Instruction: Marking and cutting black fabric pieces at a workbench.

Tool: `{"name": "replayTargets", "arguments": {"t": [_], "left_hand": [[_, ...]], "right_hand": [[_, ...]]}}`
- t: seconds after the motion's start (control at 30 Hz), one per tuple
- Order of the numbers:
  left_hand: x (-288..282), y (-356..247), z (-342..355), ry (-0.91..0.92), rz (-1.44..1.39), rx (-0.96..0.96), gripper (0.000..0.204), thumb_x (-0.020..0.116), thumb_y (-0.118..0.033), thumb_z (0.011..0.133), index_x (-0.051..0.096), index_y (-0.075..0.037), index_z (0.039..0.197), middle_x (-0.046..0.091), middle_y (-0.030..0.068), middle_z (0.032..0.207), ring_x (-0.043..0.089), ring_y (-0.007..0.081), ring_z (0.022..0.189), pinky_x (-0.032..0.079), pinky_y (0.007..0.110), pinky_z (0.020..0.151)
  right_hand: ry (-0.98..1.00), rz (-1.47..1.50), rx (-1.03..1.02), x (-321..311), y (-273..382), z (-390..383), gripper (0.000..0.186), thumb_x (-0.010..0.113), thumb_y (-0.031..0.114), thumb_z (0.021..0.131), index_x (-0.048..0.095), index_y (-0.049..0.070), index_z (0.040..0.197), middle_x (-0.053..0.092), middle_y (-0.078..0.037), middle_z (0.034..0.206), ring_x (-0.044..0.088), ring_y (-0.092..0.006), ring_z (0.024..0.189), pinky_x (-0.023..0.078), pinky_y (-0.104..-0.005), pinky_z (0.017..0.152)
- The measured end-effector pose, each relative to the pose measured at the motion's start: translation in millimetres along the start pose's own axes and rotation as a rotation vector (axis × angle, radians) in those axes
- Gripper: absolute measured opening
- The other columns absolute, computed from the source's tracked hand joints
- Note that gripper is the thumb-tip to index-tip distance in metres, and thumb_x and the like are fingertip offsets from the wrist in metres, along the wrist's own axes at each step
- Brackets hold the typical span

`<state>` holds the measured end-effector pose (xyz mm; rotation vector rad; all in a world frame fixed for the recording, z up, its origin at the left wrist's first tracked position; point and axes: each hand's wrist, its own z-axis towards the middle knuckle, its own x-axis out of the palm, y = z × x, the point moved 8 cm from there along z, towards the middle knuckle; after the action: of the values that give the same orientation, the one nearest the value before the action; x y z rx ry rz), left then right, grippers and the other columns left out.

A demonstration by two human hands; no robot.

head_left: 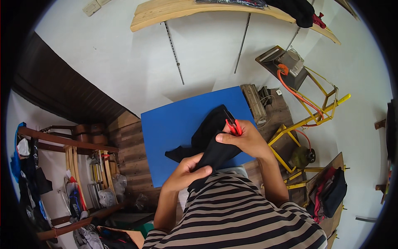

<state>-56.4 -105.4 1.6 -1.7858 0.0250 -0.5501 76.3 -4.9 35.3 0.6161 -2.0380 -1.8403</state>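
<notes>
A black cloth garment is stretched between my two hands close to my body. Its far part lies in folds over the blue tabletop. My left hand is closed on the near edge, thumb on top of the fabric. With thumb and fingers, my right hand pinches the cloth farther up. That same hand also holds a small pair of scissors with red handles, dark blades pointing away from me. The fingers under the fabric are hidden on both sides.
A wooden wall shelf carries dark clothes and packages. On the right stand a yellow metal frame with an orange hose and a greenish round tank. A wooden rack with bags and clothes is at left.
</notes>
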Motion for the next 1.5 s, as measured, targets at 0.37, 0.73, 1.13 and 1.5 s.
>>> {"name": "replayTargets", "arguments": {"t": [0.37, 0.73, 1.13, 1.5], "left_hand": [[-36.8, 51.8, 2.2, 0.081, -0.644, 0.239, 0.046, 0.067, -0.022, 0.069, 0.062, 0.011, 0.102, 0.053, 0.0269, 0.128, 0.059, 0.0303, 0.11, 0.048, 0.035, 0.093], [-36.2, 49.6, 11.6, -0.188, -1.064, 0.288, 0.083, 0.062, -0.023, 0.063, 0.037, 0.011, 0.134, 0.045, 0.0262, 0.136, 0.048, 0.0403, 0.123, 0.038, 0.044, 0.107], [-35.4, 56.2, 7.1, -0.089, -1.13, 0.209, 0.055, 0.059, -0.02, 0.066, 0.06, 0.006, 0.115, 0.06, 0.0256, 0.12, 0.054, 0.0381, 0.117, 0.038, 0.044, 0.108], [-26.1, 40.7, 6.6, 0.105, -1.221, 0.373, 0.071, 0.056, -0.026, 0.068, 0.048, 0.008, 0.129, 0.046, 0.0271, 0.136, 0.046, 0.0395, 0.124, 0.035, 0.047, 0.108]], "right_hand": [[-0.022, 0.002, -0.051, 5.7, -2.2, 14.2, 0.029, 0.075, 0.024, 0.084, 0.056, 0.006, 0.07, 0.045, 0.006, 0.063, 0.039, -0.0035, 0.059, 0.032, -0.0223, 0.053], [-0.498, -0.28, -0.448, -28.1, 23.2, -16.6, 0.031, 0.069, 0.021, 0.086, 0.051, 0.001, 0.1, 0.056, -0.013, 0.076, 0.056, -0.0249, 0.062, 0.045, -0.0322, 0.058], [-0.398, -0.494, -0.504, 18.3, 17.8, -34.7, 0.031, 0.07, 0.017, 0.085, 0.049, 0.001, 0.101, 0.053, -0.014, 0.096, 0.064, -0.0292, 0.078, 0.053, -0.0345, 0.062], [-0.423, -0.472, -0.488, 19.9, 7.6, -32.0, 0.029, 0.069, 0.018, 0.085, 0.048, 0.002, 0.095, 0.052, -0.013, 0.091, 0.066, -0.0281, 0.082, 0.054, -0.034, 0.062]]}}
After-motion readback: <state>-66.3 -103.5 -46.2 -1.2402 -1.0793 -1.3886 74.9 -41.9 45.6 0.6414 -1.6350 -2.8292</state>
